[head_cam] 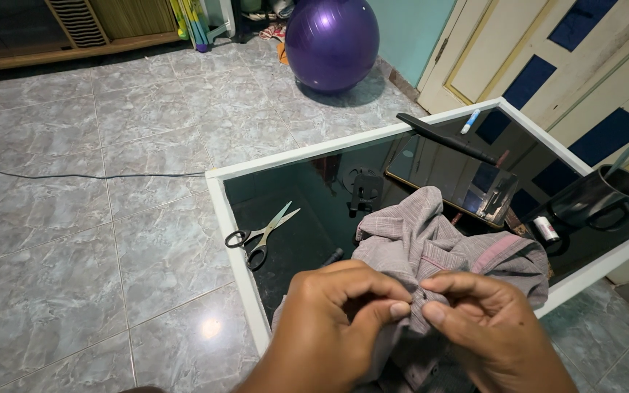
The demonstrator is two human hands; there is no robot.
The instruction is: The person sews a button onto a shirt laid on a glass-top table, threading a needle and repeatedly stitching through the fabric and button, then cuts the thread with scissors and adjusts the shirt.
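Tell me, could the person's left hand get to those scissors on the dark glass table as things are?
Probably yes, once it lets go. The scissors lie in the open on the glass table, with nothing between them and the left hand. Right now that hand and the right hand both pinch the grey garment.

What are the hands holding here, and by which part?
Both the left hand and right hand pinch a fold of the grey checked garment between thumb and fingers, near its front edge.

A dark phone or tablet screen point(451, 180) lies flat on the black glass table point(220, 191), at about two o'clock from the middle of the view. It is rectangular, glossy, and reflects the door. No packages, labels or signs are visible.
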